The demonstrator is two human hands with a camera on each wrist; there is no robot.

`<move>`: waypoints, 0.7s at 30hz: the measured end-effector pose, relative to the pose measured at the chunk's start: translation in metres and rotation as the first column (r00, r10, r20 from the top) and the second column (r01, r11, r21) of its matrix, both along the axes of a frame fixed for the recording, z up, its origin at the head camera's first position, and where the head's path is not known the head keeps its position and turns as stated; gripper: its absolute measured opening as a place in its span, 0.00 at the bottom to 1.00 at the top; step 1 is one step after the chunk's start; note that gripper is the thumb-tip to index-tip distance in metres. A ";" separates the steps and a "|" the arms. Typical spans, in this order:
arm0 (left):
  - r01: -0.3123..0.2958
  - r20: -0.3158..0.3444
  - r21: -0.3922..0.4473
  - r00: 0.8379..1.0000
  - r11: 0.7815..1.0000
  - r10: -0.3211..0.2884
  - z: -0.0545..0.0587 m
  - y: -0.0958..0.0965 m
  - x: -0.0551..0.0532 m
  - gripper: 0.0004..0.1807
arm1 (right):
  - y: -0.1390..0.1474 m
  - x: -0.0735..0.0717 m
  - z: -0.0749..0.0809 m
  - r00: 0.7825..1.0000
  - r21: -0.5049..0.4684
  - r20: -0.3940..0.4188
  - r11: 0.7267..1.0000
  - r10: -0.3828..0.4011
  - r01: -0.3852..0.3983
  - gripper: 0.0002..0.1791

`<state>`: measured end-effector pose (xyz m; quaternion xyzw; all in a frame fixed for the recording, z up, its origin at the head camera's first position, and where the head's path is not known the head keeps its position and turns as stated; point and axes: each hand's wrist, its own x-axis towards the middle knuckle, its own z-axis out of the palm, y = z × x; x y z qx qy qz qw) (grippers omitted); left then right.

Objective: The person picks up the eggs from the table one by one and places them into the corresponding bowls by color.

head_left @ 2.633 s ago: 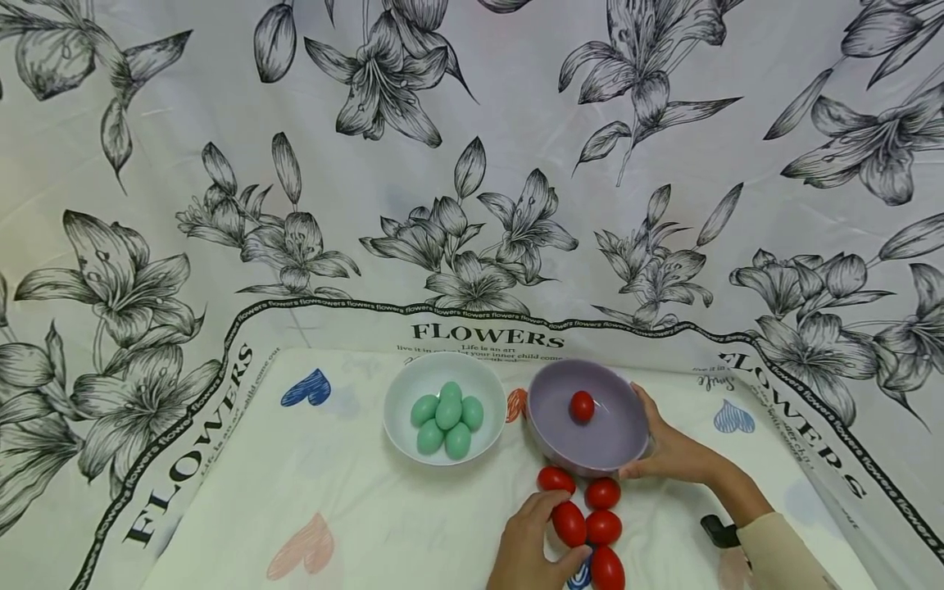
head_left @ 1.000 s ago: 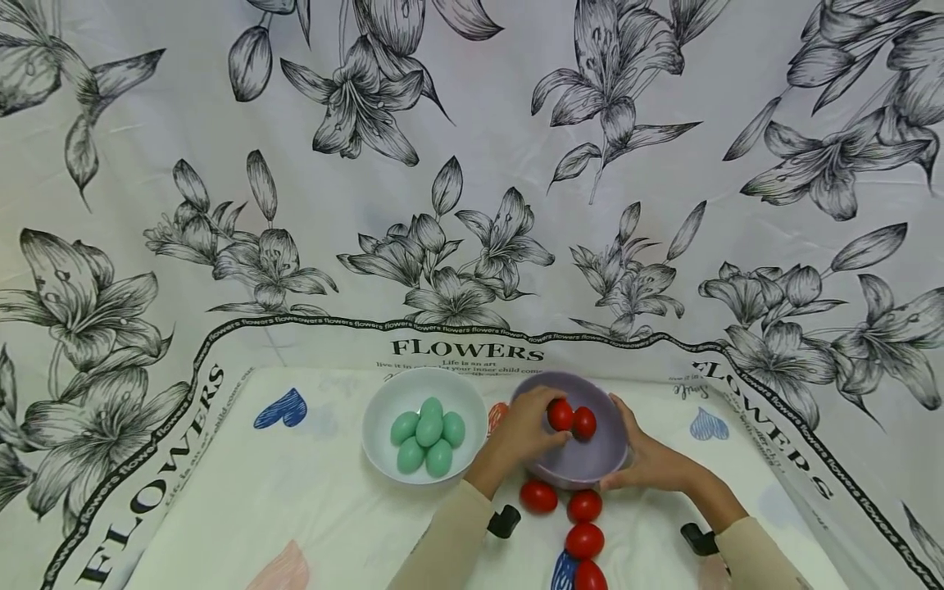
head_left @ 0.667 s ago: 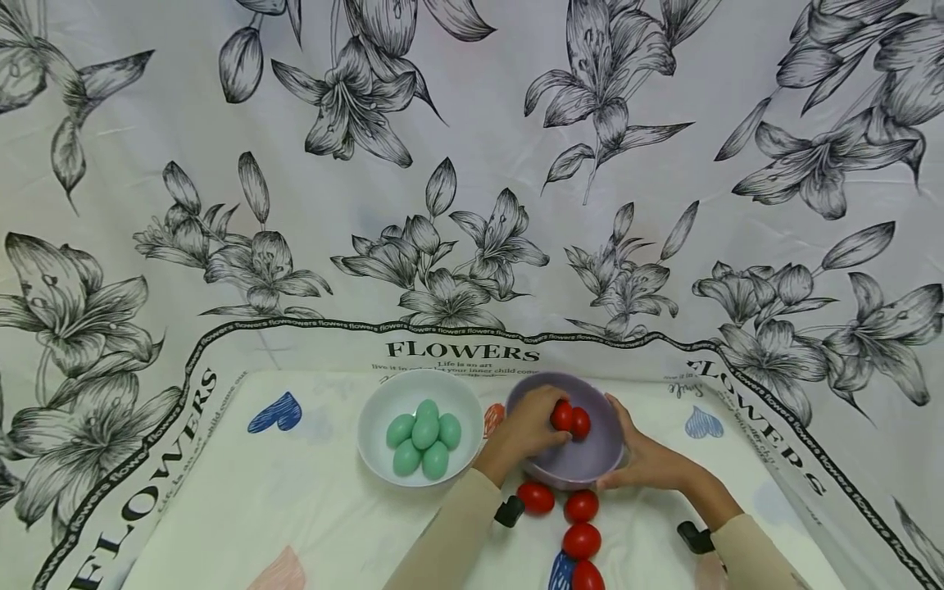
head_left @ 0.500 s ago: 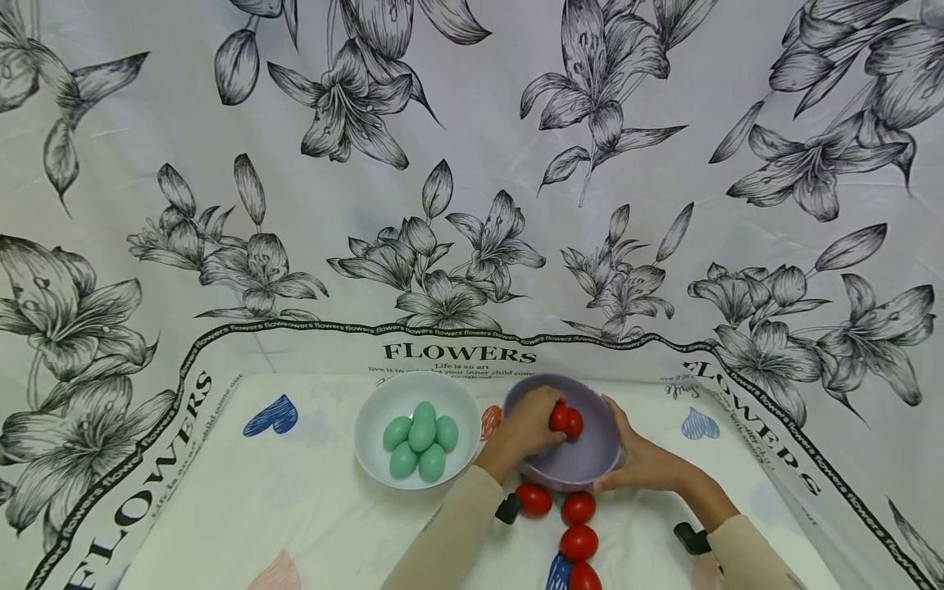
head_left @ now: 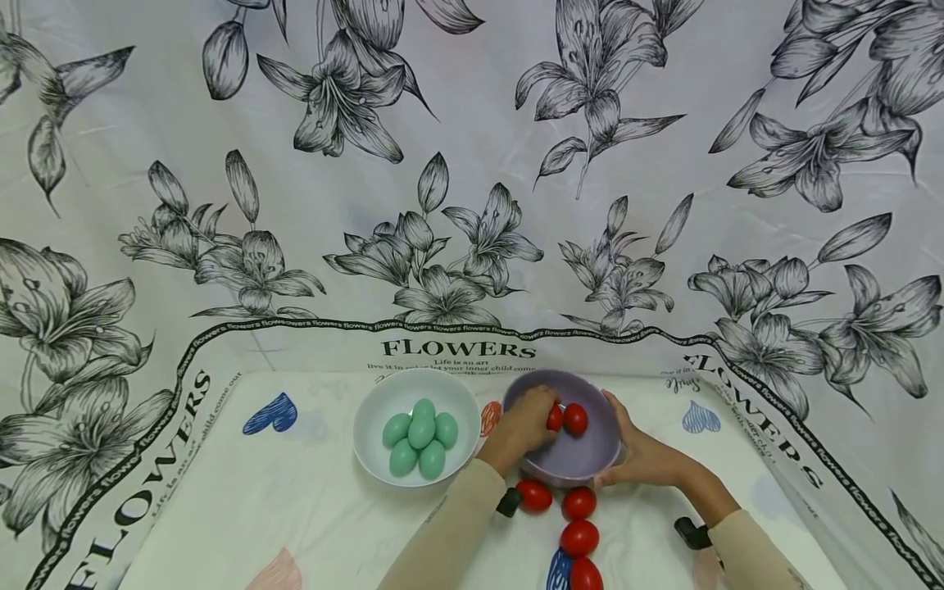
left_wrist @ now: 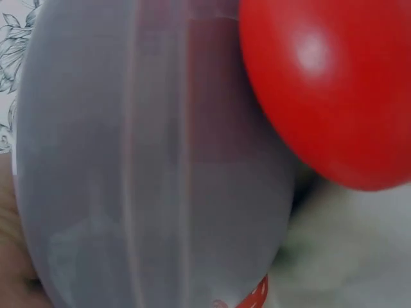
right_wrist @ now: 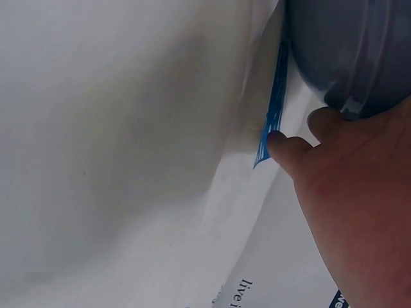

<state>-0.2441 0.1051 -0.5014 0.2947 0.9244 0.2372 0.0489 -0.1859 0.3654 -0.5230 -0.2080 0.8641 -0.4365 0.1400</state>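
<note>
- Smooth glossy red egg (head_left: pixel 554 419): inside the round purple bowl (head_left: pixel 590 455), beside another red egg (head_left: pixel 575 419), pinched by the left hand (head_left: pixel 525 422).
- Right hand (head_left: pixel 647 456): curved round the bowl's outer wall.
- Four more red eggs (head_left: pixel 579 537): on white printed cloth (head_left: pixel 317 500), nearside.
- Round white bowl (head_left: pixel 367 438), left: holds green eggs (head_left: pixel 421 431).

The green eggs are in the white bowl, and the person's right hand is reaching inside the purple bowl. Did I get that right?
Almost! It's the left hand that reaches inside the purple bowl. The head view shows the right hand on that bowl's outer side. The green eggs are in the white bowl, just as you said.
</note>
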 end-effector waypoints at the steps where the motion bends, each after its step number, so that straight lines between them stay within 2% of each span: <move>1: -0.004 0.002 -0.003 1.000 1.000 0.004 0.000 0.000 0.000 0.31 | 0.000 0.000 0.000 1.000 -0.001 -0.001 1.000 0.001 -0.001 0.80; 11: -0.041 -0.009 -0.060 0.999 0.997 0.041 -0.005 0.002 0.003 0.28 | 0.000 0.000 0.001 1.000 -0.015 0.000 1.000 0.008 -0.008 0.81; 16: -0.037 -0.032 -0.067 0.999 0.997 0.035 -0.005 0.003 0.001 0.27 | 0.000 -0.002 0.001 1.000 -0.015 -0.021 1.000 0.007 -0.007 0.81; 21: -0.029 -0.033 -0.079 0.999 0.996 0.027 -0.007 0.002 0.002 0.29 | 0.000 -0.001 0.000 1.000 -0.014 0.006 1.000 -0.001 0.001 0.81</move>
